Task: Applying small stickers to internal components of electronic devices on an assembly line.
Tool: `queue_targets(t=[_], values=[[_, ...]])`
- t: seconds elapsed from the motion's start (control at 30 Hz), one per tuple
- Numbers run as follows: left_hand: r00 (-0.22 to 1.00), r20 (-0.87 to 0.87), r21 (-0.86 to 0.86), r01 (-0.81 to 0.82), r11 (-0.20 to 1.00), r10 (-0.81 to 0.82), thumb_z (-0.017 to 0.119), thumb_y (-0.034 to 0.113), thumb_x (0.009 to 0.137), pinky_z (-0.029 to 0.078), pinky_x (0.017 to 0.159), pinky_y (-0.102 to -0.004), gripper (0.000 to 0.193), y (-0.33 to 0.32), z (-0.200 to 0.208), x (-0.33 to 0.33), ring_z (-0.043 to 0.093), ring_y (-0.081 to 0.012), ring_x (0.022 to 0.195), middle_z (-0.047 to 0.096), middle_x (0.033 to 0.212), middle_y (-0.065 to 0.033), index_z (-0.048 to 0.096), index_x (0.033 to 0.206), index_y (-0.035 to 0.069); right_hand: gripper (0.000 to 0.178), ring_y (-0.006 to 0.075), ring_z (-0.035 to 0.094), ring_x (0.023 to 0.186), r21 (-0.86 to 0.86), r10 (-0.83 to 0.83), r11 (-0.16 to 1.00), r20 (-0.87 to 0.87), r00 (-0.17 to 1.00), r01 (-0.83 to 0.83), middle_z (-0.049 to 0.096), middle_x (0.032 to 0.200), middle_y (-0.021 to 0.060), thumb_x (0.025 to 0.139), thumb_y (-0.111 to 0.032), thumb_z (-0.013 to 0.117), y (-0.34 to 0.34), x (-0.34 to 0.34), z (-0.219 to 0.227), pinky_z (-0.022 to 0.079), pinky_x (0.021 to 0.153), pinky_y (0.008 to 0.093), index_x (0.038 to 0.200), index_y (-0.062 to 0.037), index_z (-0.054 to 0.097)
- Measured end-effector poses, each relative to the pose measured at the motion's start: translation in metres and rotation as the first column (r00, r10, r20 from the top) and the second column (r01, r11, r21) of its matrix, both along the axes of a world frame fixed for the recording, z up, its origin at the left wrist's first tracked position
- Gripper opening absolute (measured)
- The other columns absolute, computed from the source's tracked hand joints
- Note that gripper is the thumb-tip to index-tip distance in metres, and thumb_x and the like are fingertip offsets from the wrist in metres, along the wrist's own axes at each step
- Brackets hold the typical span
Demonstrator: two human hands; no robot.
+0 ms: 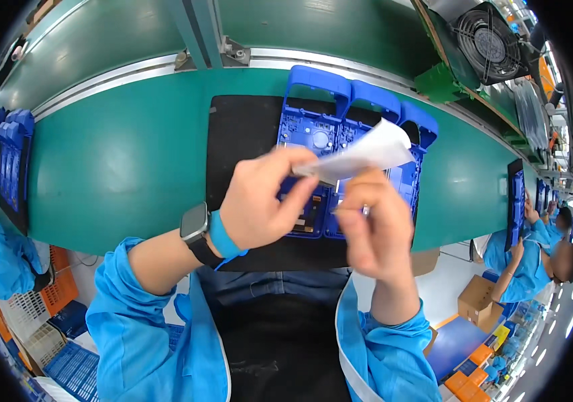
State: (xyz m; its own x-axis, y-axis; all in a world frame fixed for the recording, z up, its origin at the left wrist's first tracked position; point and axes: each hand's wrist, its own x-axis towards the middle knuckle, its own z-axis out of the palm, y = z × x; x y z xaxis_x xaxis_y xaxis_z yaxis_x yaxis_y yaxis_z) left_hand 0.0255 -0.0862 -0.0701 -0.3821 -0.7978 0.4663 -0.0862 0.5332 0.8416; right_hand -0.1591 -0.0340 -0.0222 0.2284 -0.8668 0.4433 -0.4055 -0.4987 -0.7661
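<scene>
My left hand [256,197], with a watch and a blue wrist strap, pinches one end of a curled white sheet [377,147], perhaps backing paper. The sheet slants up to the right, above the blue plastic housings [310,127]. Just below the sheet is my right hand [380,231], its fingers curled and thumb drawn in. It is smeared by motion, and whatever its fingertips hold is too small to make out. Several housings with raised handle-like loops lie side by side on a black mat [239,144]; both hands and the sheet partly cover them.
The mat lies on a green table [125,161] with a metal rail along its far side. A fan [491,43] stands at the far right. Other people in blue sit at both sides, near more blue housings [12,161]. A cardboard box [477,298] is at the lower right.
</scene>
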Motion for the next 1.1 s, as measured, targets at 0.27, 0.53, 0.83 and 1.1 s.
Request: queue_targets(t=[0.27,0.53,0.83,1.1], values=[[0.899,-0.437,0.39,0.226,0.893,-0.036,0.057,-0.001,0.097,0.057,0.079,-0.0279,0.042,-0.001,-0.003,-0.005,0.063,-0.014,0.102,0.062,0.118,-0.014,0.039,0.135,0.0,0.008,0.0182,0.05,0.077,0.25,-0.076,0.952,-0.36,0.93,0.174,0.053,0.087,0.0091,0.088,0.009,0.055,0.015,-0.097,0.018,0.04,0.069,0.0274,0.091,0.0018,0.055],[0.981,-0.164,0.257,0.144,0.956,-0.103,0.067,-0.001,0.091,0.057,0.081,-0.0269,0.032,-0.007,-0.01,0.004,0.068,-0.016,0.096,0.064,0.108,-0.011,0.052,0.119,0.001,0.011,0.0292,0.058,0.083,0.379,0.168,0.92,-0.605,0.779,0.095,0.055,0.096,0.0128,0.085,0.008,0.061,0.016,-0.106,0.007,0.048,0.074,0.0347,0.092,-0.0002,0.057],[0.98,-0.145,0.177,0.157,0.972,-0.132,0.068,-0.01,0.087,0.058,0.086,-0.0278,0.036,-0.007,-0.015,0.005,0.066,-0.0183,0.106,0.057,0.119,-0.0132,0.051,0.118,0.001,0.011,0.0314,0.058,0.081,0.404,0.245,0.914,-0.627,0.74,0.039,0.056,0.091,0.0133,0.085,0.008,0.062,0.005,-0.107,0.002,0.048,0.071,0.0371,0.092,0.0003,0.058],[0.966,-0.185,0.168,0.213,0.962,-0.182,0.066,-0.01,0.088,0.057,0.085,-0.0267,0.026,-0.009,-0.02,0.007,0.066,-0.0176,0.106,0.056,0.115,-0.0105,0.055,0.11,0.0,0.011,0.0319,0.057,0.081,0.402,0.256,0.915,-0.656,0.71,0.041,0.055,0.091,0.0133,0.084,0.007,0.063,0.004,-0.106,0.001,0.048,0.071,0.0377,0.091,0.0002,0.058]])
